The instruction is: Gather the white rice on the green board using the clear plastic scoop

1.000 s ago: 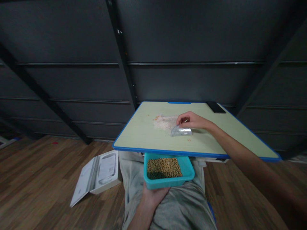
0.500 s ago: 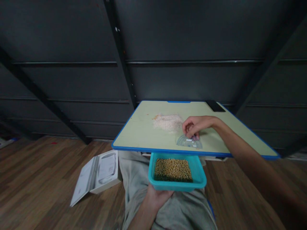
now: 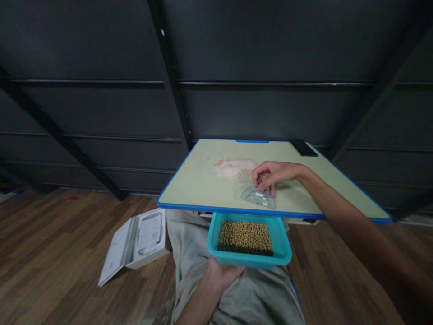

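Note:
My left hand (image 3: 221, 272) supports a turquoise plastic basket (image 3: 281, 239) from below, above my lap at the table's front edge. Round tan beans, likely soybeans (image 3: 248, 235), with darker green ones along the near side, cover the basket's bottom. Over the table, my right hand (image 3: 266, 177) pinches the straight edge of a clear protractor (image 3: 259, 197), which lies close to the tabletop near the front edge. Just beyond it is a spread heap of pale, rice-like grains (image 3: 236, 171). A few orange-yellow bits (image 3: 220, 162) sit at the heap's far left.
The pale green table (image 3: 189, 189) has a blue rim. A black phone (image 3: 303, 148) lies at its far right corner. On the wooden floor to the left stands an open white box (image 3: 149, 237). A dark panelled wall (image 3: 270, 108) rises behind the table.
My right hand has shifted slightly left with the protractor, which is turned a little. My left hand and the basket stay nearly in place.

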`<state>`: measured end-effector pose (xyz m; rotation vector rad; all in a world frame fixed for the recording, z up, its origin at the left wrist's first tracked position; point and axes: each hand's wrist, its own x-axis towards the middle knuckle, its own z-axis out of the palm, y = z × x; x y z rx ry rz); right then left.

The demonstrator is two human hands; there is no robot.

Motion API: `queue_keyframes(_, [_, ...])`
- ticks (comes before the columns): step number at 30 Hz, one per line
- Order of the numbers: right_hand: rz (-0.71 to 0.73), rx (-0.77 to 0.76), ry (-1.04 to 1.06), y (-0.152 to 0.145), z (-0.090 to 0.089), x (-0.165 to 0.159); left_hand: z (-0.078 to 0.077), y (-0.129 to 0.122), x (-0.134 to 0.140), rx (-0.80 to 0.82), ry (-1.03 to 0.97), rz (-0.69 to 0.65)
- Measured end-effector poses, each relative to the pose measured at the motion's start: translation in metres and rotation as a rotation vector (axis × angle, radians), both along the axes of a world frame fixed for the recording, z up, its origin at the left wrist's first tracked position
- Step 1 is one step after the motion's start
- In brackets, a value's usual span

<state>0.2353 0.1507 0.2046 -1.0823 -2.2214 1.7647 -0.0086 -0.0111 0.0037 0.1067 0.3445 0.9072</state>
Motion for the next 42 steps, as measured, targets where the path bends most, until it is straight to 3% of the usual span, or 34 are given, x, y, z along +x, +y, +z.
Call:
queue_keyframes(3, [-0.073, 0.154, 0.074, 0.004, -0.004, -0.002, -0.004, 0.002, -0.002, -0.007, -0.018, 0.005])
queue_keyframes(11, [-0.495, 0.773, 0.266, 0.022, -0.016, -0.008, -0.003, 0.008, -0.009, -0.039, -0.037, 0.119])
queue_keyframes(17, [-0.659, 1.019, 0.222, 0.031, -0.023, -0.01, 0.009, 0.007, -0.01, -0.059, 0.014, 0.136])
queue_keyframes(22, [-0.814, 1.235, 0.126, 0.052, -0.034, 0.014, 0.009, 0.007, -0.011, -0.047, 0.005, 0.105])
queue_keyframes(27, [-0.869, 1.271, -0.015, 0.073, -0.046, 0.04, 0.006, 0.009, -0.009, -0.028, -0.041, 0.143])
queue_keyframes(33, [-0.924, 1.122, -0.164, 0.092, -0.05, 0.036, 0.016, 0.01, -0.011, 0.03, -0.1, 0.128])
queue_keyframes(42, [-0.864, 1.012, -0.179, 0.133, -0.052, 0.006, -0.009, 0.016, -0.006, 0.135, -0.268, 0.176])
